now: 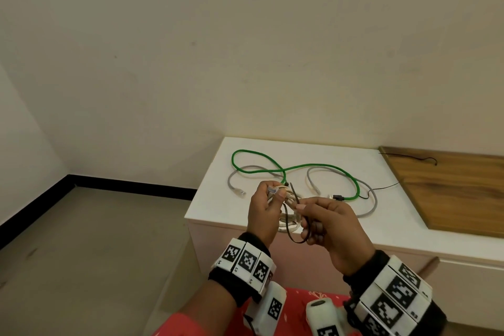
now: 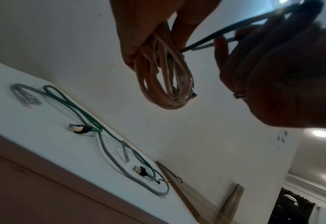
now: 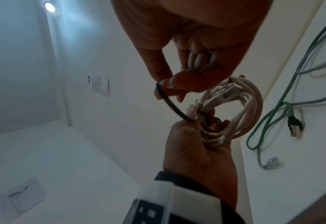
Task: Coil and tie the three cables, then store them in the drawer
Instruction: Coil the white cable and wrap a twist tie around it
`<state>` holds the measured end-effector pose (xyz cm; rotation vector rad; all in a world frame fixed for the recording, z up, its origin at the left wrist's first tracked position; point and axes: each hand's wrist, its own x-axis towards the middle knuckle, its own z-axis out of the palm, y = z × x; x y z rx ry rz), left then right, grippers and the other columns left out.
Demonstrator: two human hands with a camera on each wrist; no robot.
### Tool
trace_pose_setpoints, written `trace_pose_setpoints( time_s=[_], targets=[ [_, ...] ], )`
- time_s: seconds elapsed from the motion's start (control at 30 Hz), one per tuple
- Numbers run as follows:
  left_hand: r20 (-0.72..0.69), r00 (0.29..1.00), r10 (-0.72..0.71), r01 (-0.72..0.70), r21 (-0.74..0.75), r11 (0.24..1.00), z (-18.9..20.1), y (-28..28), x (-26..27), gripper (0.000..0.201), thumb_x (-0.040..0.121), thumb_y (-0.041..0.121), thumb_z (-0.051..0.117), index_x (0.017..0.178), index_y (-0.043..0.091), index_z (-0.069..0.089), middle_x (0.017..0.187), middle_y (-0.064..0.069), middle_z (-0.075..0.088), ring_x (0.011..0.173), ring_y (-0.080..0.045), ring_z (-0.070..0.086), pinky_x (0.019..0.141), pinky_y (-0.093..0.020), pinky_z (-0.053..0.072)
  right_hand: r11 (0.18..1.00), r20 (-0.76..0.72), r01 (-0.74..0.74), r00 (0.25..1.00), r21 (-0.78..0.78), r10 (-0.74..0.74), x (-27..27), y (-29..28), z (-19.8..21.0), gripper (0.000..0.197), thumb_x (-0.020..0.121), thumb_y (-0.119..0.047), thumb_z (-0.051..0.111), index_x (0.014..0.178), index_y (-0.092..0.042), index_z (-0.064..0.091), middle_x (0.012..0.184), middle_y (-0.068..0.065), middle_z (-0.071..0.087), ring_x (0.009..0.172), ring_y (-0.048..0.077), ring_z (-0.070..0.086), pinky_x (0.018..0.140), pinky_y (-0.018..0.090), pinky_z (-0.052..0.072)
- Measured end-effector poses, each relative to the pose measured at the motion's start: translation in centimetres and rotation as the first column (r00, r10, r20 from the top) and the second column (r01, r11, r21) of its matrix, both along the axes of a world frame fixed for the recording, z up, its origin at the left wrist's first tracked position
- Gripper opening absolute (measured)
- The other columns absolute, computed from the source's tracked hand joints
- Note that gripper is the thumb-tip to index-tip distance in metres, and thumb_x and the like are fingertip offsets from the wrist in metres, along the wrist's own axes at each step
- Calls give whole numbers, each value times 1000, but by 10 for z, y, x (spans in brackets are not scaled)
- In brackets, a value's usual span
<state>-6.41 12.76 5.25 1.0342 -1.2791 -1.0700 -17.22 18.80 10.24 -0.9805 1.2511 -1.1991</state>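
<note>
1. The left hand [image 1: 262,211] grips the coiled beige Ethernet cable [image 3: 240,115], fingers curled round the bunched loops just in front of the tabletop [image 1: 218,199].
2. The right hand [image 1: 331,222] pinches a black cable tie [image 1: 296,219] between thumb and forefinger; the tie runs to the coil where the left thumb holds it.
3. The green Ethernet cable [image 1: 313,165] and grey Ethernet cable [image 1: 371,210] lie loose and crossed on the tabletop, not yet coiled.
4. Risk: if the left grip eases while the tie is threaded, the loops are likely to spring apart.
5. Risk: the thin tie may slip from the pinch, or close on only some of the loops, leaving a slack bundle.
6. No drawer is clearly identifiable.
</note>
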Motion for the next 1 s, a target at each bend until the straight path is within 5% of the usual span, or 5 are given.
trace_pose_setpoints(
  time_s=[0.23,0.37,0.57,1.0],
  targets=[
    [-5,1000,-19,19,-47,999,4,3,0,20,92,6,49,84,24,53,77,3,60,72,-14,58,76,-36,48,997,24,34,999,65,-36,1,-5,4,20,86,-7,54,67,-4,61,39,-1,48,31,10,44,34,17,35],
    [-25,999,-38,36,-70,997,3,3,0,7,80,25,49,85,25,54,77,5,60,71,-8,59,76,-35,49,995,39,48,998,85,-51,1,-8,5,19,85,-4,54,68,-1,62,37,-1,48,31,10,43,34,16,34],
    [-33,998,-59,57,-84,995,3,4,0,11,78,27,48,87,25,53,78,0,60,77,-22,58,81,-48,49,993,62,54,996,105,-61,1,-9,5,20,85,-4,53,68,-1,62,36,-2,47,31,9,42,34,15,34],
    [-29,996,-80,77,-95,992,2,4,0,9,79,26,49,87,25,53,79,-2,61,77,-25,59,80,-52,49,993,94,62,993,103,-72,0,-11,3,22,85,-5,52,66,-3,63,38,-2,46,32,8,42,36,16,35]
  ],
)
